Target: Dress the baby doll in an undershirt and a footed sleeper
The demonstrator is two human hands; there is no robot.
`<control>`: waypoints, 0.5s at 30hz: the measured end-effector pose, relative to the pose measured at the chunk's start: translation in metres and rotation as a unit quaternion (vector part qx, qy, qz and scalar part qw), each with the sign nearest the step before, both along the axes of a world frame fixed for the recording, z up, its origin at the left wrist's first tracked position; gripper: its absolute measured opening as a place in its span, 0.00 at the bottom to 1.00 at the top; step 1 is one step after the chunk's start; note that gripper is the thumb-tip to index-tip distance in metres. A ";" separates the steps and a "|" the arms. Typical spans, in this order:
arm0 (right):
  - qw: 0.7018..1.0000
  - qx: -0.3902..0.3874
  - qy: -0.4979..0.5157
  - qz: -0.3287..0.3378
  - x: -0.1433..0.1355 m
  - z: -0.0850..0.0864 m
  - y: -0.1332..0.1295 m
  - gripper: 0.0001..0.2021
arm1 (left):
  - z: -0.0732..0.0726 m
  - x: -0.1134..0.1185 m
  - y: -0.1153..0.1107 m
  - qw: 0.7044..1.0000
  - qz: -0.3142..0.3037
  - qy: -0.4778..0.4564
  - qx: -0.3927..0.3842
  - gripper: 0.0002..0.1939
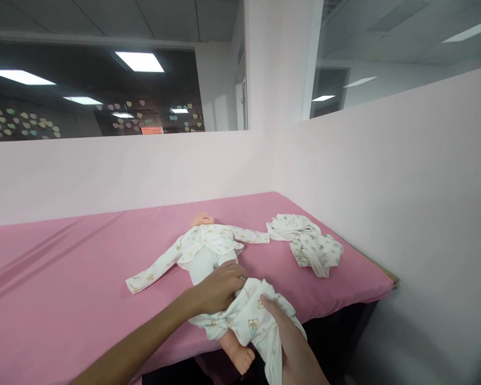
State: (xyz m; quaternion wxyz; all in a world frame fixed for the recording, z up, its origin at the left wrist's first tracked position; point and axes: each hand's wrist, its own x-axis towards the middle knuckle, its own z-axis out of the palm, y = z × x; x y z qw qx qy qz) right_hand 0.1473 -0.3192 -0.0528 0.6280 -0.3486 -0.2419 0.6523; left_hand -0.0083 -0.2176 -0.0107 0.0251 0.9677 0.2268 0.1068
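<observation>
1. The table (84, 262), under its pink cover, carries everything. The doll's lower end reaches its near edge, so a shift up the surface would probably give the legs firmer support.
2. The doll (199, 264) lies on its back, head toward the wall, torso toward the person. Keeping it flat and straight should make the cloth easier to draw evenly.
3. The shirt (218, 240) lies over the chest, sleeves spread wide, belly uncovered. Its hem is best kept clear of the waistband.
4. The pants (252, 323) are bunched around the doll's lower body. Working each side up a little in turn would likely beat one hard pull, which could twist them or drag the doll.
5. Two crumpled clothes (316, 251) lie off to the right, well apart from the work.
6. The right hand (286, 331) holds the pants, thumb on top, other fingers hidden. The left hand (220, 286) is curled at their upper edge; whether it pinches cloth I cannot tell.
7. One bare foot (243, 359) pokes out below the cloth; the other is hidden, so feel for it before tugging.
</observation>
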 end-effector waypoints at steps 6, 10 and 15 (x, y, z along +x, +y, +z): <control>0.989 -0.099 0.109 0.013 -0.018 -0.003 0.005 0.17 | 0.008 0.005 -0.052 0.978 0.147 -0.116 -0.086 0.11; 0.987 -0.115 0.114 0.026 -0.016 0.007 0.001 0.22 | 0.000 0.017 -0.099 0.956 0.205 -0.159 -0.138 0.17; 0.984 -0.144 0.106 0.020 -0.013 0.009 -0.001 0.27 | -0.039 0.031 -0.112 0.959 0.234 -0.150 0.060 0.31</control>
